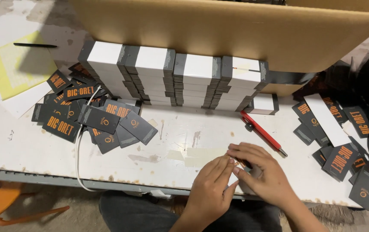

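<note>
Left hand (212,187) and right hand (259,172) meet fingertip to fingertip at the white table's (29,146) near edge, pinching a small dark orange-printed card (241,163) between them, steadying it for close fingerwork.

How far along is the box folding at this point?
Done: four stacks of assembled white-and-grey boxes stand against the cardboard carton. In hand: the left hand and right hand meet over one small dark piece at the table edge, mostly hidden. Left: loose dark flat cards in a left pile and a right pile.
</note>
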